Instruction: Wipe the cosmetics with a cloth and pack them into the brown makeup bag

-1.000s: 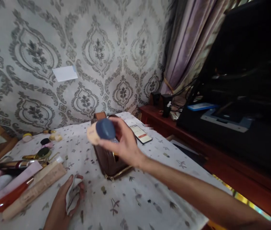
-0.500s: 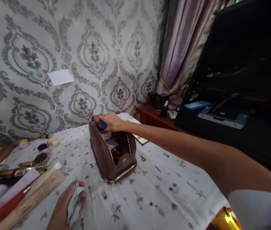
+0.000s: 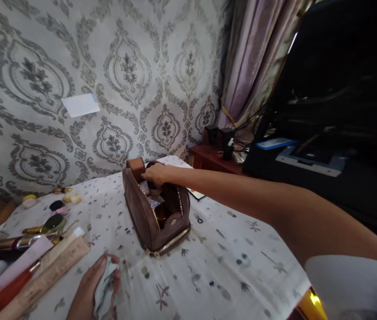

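Note:
An unzipped brown makeup bag (image 3: 138, 213) stands on the patterned white cloth, its top gaping. My right hand (image 3: 156, 174) reaches into its far part, fingers closed round a small dark container (image 3: 154, 188), partly hidden by the hand and the bag's wall. Below that, inside the bag, lies a glittery silver item (image 3: 156, 202). At the lower left, my left hand (image 3: 90, 284) grips a crumpled pale wipe or cloth (image 3: 105, 284), clear of the bag.
Left on the cloth (image 3: 208, 271) lie several cosmetics: a beige tube (image 3: 48, 275), a red-orange bottle (image 3: 5, 289), a green-lidded jar (image 3: 55, 222) and a yellow-lidded jar (image 3: 30, 201). A dark red table (image 3: 213, 160) and a large black screen (image 3: 335, 98) stand at the right.
My right hand has moved slightly right and down into the bag with the dark container. My left hand keeps its grip on the crumpled wipe or cloth, nearly still.

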A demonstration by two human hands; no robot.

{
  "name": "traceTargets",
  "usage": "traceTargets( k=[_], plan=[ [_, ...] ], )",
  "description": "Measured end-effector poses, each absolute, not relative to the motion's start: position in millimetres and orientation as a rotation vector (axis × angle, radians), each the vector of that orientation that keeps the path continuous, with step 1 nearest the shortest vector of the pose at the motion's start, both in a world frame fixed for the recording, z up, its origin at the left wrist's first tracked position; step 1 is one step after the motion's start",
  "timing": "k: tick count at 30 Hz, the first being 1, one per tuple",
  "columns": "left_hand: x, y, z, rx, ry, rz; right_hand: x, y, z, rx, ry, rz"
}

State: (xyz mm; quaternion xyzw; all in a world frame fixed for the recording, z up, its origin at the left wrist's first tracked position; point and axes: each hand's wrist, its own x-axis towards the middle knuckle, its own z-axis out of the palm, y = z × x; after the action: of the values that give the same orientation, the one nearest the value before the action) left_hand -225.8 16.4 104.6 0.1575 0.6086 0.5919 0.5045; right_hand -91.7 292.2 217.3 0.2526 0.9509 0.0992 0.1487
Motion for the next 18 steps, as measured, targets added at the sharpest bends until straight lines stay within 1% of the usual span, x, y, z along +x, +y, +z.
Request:
traceTargets(
  k=[4,12,18],
  plan=[
    [-230.2,17.2,98.9,0.423,1.424,1.391,-93.8,290.4,214.7,0.749,2.668,0.298],
    [-231.3,17.9,95.5,0.443,1.474,1.373,-93.3,287.6,218.9,0.759,2.637,0.294],
    [-231.4,17.6,94.7,0.501,1.470,1.366,-94.0,287.4,223.7,0.736,2.616,0.245]
  ],
)
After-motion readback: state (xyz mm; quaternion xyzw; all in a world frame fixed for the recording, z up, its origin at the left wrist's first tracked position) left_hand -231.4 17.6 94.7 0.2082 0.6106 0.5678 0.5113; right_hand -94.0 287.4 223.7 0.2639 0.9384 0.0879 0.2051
